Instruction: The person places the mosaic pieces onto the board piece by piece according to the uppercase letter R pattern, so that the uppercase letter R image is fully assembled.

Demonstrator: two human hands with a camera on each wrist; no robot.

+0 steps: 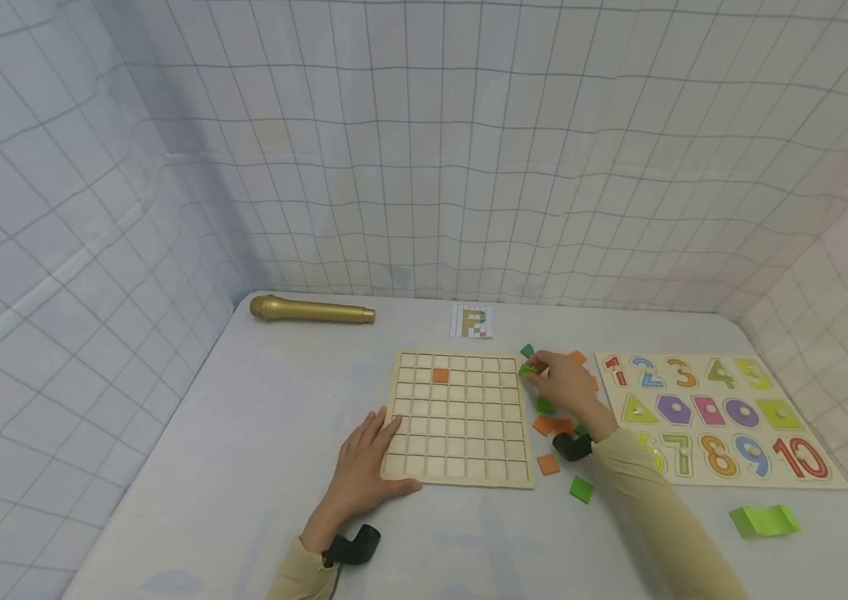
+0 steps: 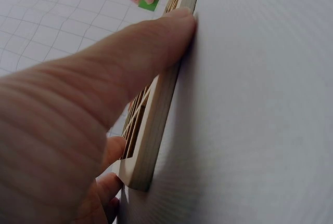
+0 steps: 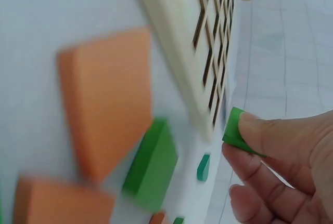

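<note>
A wooden grid board (image 1: pixel 456 481) lies flat, with one orange tile (image 1: pixel 441 376) in a cell of its second row. My left hand (image 1: pixel 364 467) spans the board's near left corner. Its thumb (image 2: pixel 174 31) lies on the near edge and its other fingers touch the left side. Between thumb and fingertips my right hand (image 1: pixel 565 383) pinches a green square tile (image 3: pixel 235 130), held up by the board's far right edge. Loose tiles lie below and around that hand, among them a green tile (image 1: pixel 545 405) and an orange tile (image 1: pixel 548 464).
Behind the board lies a small pattern card (image 1: pixel 471 321). A gold microphone (image 1: pixel 311 311) rests at the back left. To the right are a number-and-shape puzzle board (image 1: pixel 724 421) and a light green curved block (image 1: pixel 765 521). A green tile (image 1: pixel 581 489) sits near the front.
</note>
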